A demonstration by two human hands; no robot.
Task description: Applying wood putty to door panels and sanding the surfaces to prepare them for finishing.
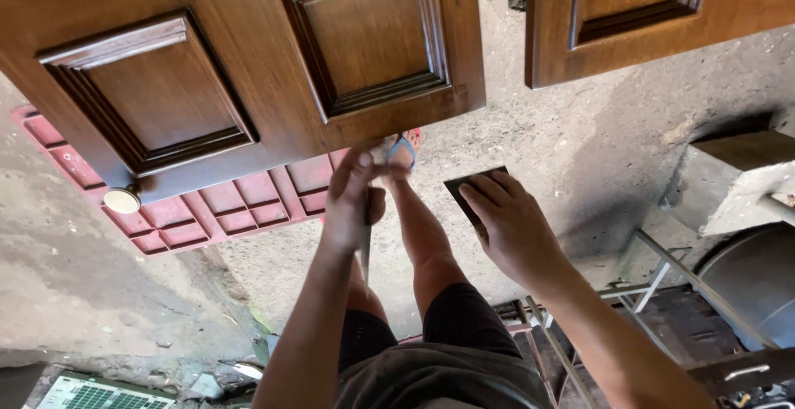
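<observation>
Head view: looking down past the person's legs to a rough concrete floor (pixel 580 152).
Left hand (pixel 352 202): fingers curled around a thin blade-like tool (pixel 364 260), its upper end at the bottom edge of the brown panelled door (pixel 248 61), near that door's lower right corner.
Right hand (pixel 513 227): fingers held narrow, pinching a dark square sheet (pixel 464 190), clear of the door.
Surface: a red panelled door (pixel 224 202) lies flat on the floor beneath.
Room: second brown door (pixel 646 12) at top right; concrete block (pixel 737 177) at right.
</observation>
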